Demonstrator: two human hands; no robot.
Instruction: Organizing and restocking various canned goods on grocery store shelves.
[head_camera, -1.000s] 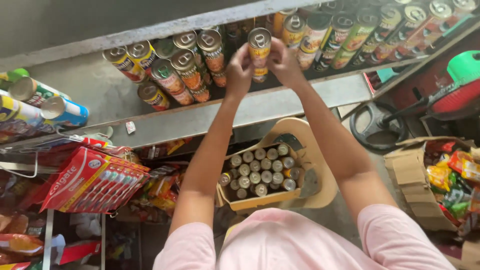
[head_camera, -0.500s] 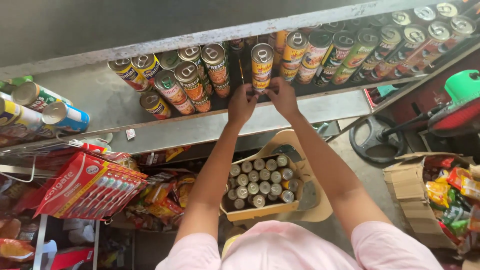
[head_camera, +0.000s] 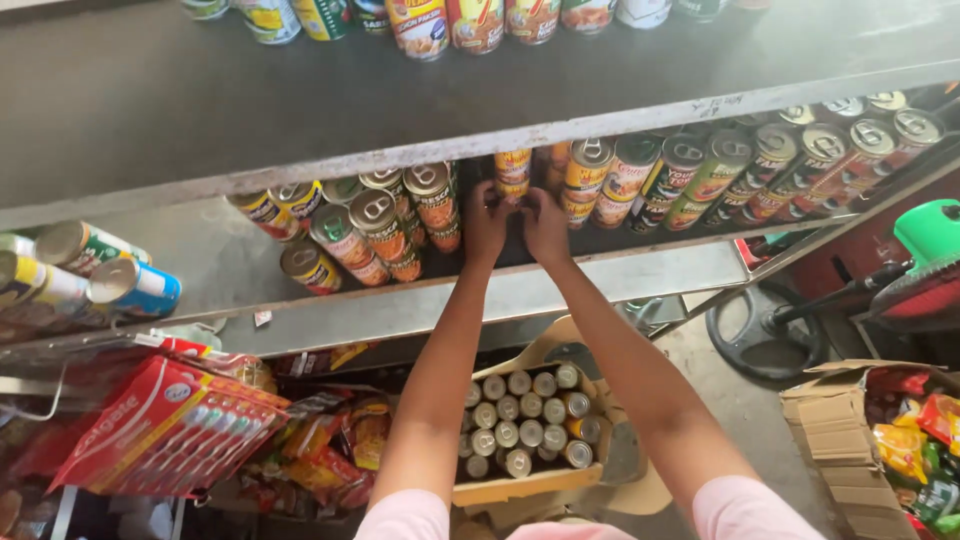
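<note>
Both arms reach up to the middle metal shelf (head_camera: 620, 280). My left hand (head_camera: 486, 224) and my right hand (head_camera: 546, 226) sit side by side around the lower end of a yellow and red tin can (head_camera: 513, 170). The can stands deep on the shelf, between a cluster of ring-pull cans (head_camera: 385, 228) on its left and a row of green and red cans (head_camera: 690, 175) on its right. Its top is hidden under the upper shelf. Below my arms, an open cardboard box (head_camera: 520, 488) holds several more cans (head_camera: 525, 425).
The upper shelf (head_camera: 300, 90) carries more cans at its back. Blue-topped cans (head_camera: 90, 275) lie at far left. Red toothpaste boxes (head_camera: 165, 430) and snack packets fill the lower left. At right stand a green and red fan (head_camera: 925, 265), its round base (head_camera: 765, 335) and a snack carton (head_camera: 880, 440).
The can and both hands have moved deeper onto the middle shelf, from its front edge to between the can rows. The view has tilted up, bringing the upper shelf into sight.
</note>
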